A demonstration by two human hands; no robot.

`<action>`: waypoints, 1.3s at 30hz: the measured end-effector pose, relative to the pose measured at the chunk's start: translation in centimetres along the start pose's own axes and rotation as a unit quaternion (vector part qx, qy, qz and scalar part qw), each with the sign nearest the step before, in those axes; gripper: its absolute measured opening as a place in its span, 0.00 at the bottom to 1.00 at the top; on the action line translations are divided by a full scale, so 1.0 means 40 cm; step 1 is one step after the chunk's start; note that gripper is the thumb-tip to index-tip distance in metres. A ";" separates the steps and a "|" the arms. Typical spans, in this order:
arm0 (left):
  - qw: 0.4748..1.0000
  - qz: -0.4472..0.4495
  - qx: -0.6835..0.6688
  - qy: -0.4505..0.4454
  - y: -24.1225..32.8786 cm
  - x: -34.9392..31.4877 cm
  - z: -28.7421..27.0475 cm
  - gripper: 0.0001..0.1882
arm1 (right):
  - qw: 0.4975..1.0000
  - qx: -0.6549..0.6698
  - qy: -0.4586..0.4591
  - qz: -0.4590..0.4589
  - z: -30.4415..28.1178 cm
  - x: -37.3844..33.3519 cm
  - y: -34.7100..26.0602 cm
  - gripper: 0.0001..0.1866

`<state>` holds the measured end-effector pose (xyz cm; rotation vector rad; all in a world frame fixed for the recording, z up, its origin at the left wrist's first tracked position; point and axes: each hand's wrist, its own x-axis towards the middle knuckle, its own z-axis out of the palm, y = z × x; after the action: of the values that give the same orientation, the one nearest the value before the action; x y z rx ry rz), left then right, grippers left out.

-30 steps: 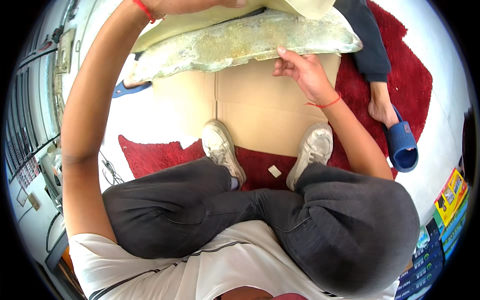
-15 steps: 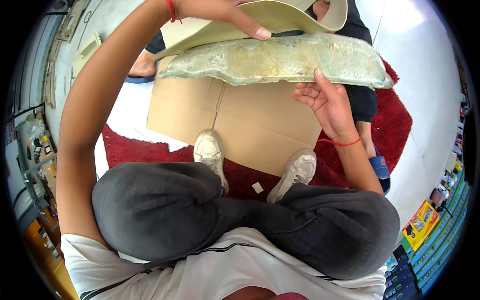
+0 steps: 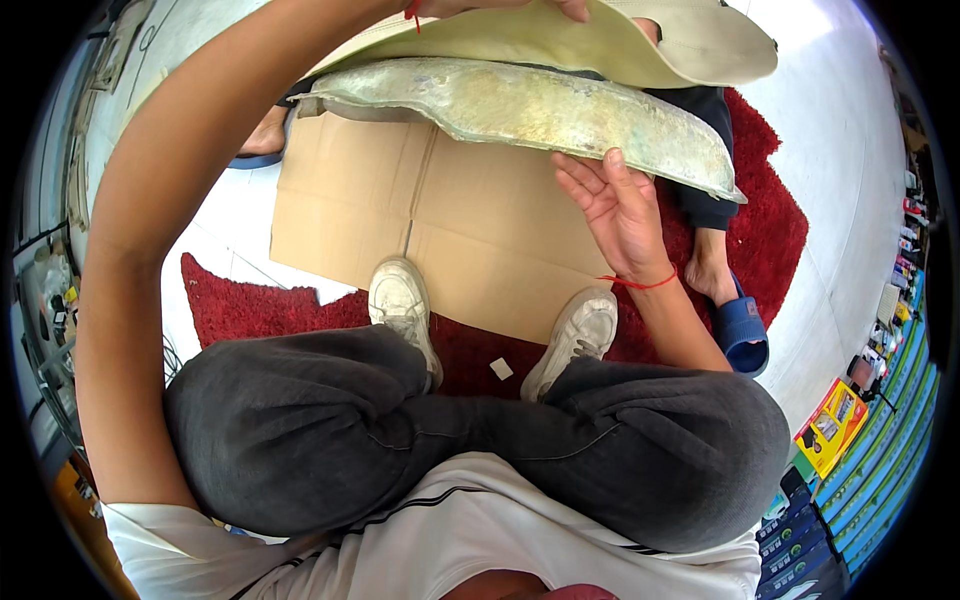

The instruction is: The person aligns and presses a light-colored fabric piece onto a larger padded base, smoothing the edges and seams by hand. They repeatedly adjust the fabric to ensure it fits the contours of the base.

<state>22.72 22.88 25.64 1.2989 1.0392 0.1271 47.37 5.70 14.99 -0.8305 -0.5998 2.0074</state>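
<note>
Greenish curved panel (image 3: 540,115) held above cardboard sheet (image 3: 440,230), floor open around. Right hand (image 3: 620,205) spread flat under its edge; left hand (image 3: 500,8) apparently pinching cream sheet (image 3: 600,40).

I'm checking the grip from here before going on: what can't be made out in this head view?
- Left hand: cut off by the top edge; only fingertips show on the cream sheet, so its grip is unclear.
- Right hand: fingertips go under the greenish curved panel, contact hidden.
- Other person's sandalled foot: their body is hidden behind the panel and sheet.
- Cardboard: its far edge is covered by the panel.
</note>
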 end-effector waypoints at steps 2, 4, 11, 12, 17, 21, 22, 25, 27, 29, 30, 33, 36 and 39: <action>0.994 0.006 0.102 0.042 0.024 -0.020 0.014 0.21 | 1.000 0.005 0.006 -0.004 0.007 -0.001 0.009 0.22; 0.967 0.032 0.247 0.043 0.044 -0.053 0.031 0.19 | 1.000 0.008 0.003 0.000 0.017 0.002 0.016 0.23; 0.912 0.212 0.351 0.017 0.015 -0.097 0.108 0.13 | 0.997 -0.068 0.010 0.023 0.018 0.005 0.017 0.27; 0.907 0.208 0.366 0.028 0.016 -0.108 0.116 0.13 | 0.996 -0.086 0.005 0.024 0.018 0.007 0.018 0.28; 0.838 0.248 0.472 0.119 0.006 -0.153 0.169 0.14 | 0.989 -0.143 0.022 0.028 0.029 0.018 0.009 0.31; 0.761 0.301 0.522 0.243 -0.092 -0.137 0.197 0.14 | 0.983 -0.177 0.039 0.037 0.043 0.012 -0.008 0.32; 0.741 0.323 0.526 0.266 -0.105 -0.138 0.197 0.14 | 0.980 -0.190 0.040 0.039 0.047 0.012 -0.011 0.32; 0.739 0.425 0.443 0.277 -0.129 -0.172 0.246 0.16 | 0.969 -0.229 0.057 0.068 0.027 0.005 -0.027 0.31; 0.828 0.378 0.363 0.199 -0.174 -0.245 0.304 0.18 | 0.957 -0.266 0.060 0.094 0.028 -0.008 -0.051 0.30; 0.955 0.234 0.128 0.131 -0.227 -0.256 0.336 0.21 | 0.936 -0.324 0.059 0.124 0.058 -0.038 -0.090 0.29; 0.983 0.133 -0.062 0.114 -0.239 -0.230 0.352 0.22 | 0.921 -0.367 0.017 0.134 0.046 -0.050 -0.107 0.29; 0.906 0.085 -0.405 0.095 -0.283 -0.184 0.362 0.24 | 0.725 -0.666 -0.129 0.121 0.103 -0.080 -0.256 0.35; 0.852 0.139 -0.487 0.130 -0.307 -0.158 0.375 0.24 | 0.687 -0.717 -0.047 0.103 0.204 -0.080 -0.366 0.14; 0.858 0.163 -0.463 0.150 -0.284 -0.126 0.360 0.22 | 0.585 -0.765 -0.080 -0.258 0.286 -0.033 -0.362 0.11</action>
<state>24.54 5.68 17.74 0.5441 0.8174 0.9960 47.11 10.89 32.75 -1.1168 -2.4687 0.5699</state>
